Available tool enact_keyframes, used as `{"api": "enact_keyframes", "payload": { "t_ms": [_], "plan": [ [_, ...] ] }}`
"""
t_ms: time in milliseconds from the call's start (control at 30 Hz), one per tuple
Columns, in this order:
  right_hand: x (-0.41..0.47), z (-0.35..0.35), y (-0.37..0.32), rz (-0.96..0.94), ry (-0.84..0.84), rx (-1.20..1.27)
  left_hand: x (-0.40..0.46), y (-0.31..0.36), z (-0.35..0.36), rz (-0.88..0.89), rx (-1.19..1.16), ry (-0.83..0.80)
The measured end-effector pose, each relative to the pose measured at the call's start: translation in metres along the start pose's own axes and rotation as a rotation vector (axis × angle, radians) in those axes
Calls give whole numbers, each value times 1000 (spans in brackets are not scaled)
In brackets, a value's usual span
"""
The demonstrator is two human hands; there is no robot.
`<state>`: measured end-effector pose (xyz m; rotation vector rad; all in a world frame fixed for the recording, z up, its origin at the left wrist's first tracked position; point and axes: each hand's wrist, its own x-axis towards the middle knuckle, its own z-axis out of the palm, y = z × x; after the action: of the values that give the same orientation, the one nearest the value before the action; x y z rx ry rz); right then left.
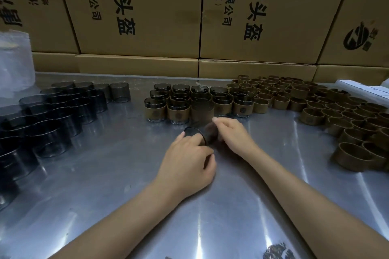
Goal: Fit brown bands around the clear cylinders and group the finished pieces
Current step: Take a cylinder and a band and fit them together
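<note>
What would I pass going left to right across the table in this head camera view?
White plastic roll → bare clear cylinders → finished banded cylinders, with both hands working on one cylinder just in front → loose brown bands → white boxes.

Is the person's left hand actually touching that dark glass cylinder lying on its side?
Touching. In the head view, the left hand has its fingertips on the rim of the tipped cylinder, while the right hand grips its other end.
</note>
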<state>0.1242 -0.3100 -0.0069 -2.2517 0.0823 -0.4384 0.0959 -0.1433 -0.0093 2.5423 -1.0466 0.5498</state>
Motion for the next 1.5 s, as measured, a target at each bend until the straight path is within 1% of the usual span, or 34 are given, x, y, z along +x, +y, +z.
{"api": "enact_keyframes", "payload": {
  "t_ms": [100, 200, 367, 433, 500, 567, 633, 700, 767, 800, 900, 1000, 1100, 1133, 1167, 1233, 1300, 1367, 1433, 1500],
  "plan": [
    [0, -2, -2, 61, -21, 146, 8, -2, 5, 7, -179, 23],
    [-1, -1, -4, 52, -79, 137, 11, -9, 3, 16, -350, 55],
    [-6, 1, -5, -33, -146, 284, 15, -19, -1, -107, -707, 186],
    [-8, 5, -6, -51, -112, 418, 16, -23, -3, -121, -829, 218],
    [-10, 9, -11, -57, -2, 482, 17, -24, -4, -133, -901, 246],
    [-10, 11, -16, -86, 138, 453, 18, -25, -2, -168, -918, 248],
    [-12, 10, -18, -139, 237, 362, 18, -26, 2, -234, -906, 184],
    [-15, 7, -17, -173, 267, 192, 19, -30, 7, -297, -755, 92],
    [-17, 5, -14, -202, 243, 28, 19, -34, 9, -315, -603, 46],
    [-18, 5, -14, -209, 227, -27, 19, -35, 9, -305, -581, 42],
    [-18, 6, -11, -214, 162, -131, 18, -33, 8, -288, -597, 21],
    [-17, 8, -8, -188, 89, -146, 18, -32, 7, -302, -616, 11],
    [-16, 5, -5, -219, 87, -190, 18, -33, 7, -304, -593, -1],
    [-16, 4, -5, -240, 127, -188, 18, -33, 7, -306, -581, -9],
    [-15, 1, -6, -263, 202, -171, 18, -33, 7, -308, -570, -16],
    [-11, -5, -5, -278, 414, -139, 19, -34, 7, -313, -566, -20],
    [-6, -14, 1, -197, 589, -172, 18, -33, 7, -319, -571, -21],
    [0, -27, 16, -6, 652, -305, 18, -33, 7, -319, -568, -19],
    [3, -42, 34, 208, 624, -434, 18, -33, 7, -319, -571, -23],
    [7, -51, 45, 366, 552, -459, 19, -34, 8, -317, -572, -26]
  ]
}}
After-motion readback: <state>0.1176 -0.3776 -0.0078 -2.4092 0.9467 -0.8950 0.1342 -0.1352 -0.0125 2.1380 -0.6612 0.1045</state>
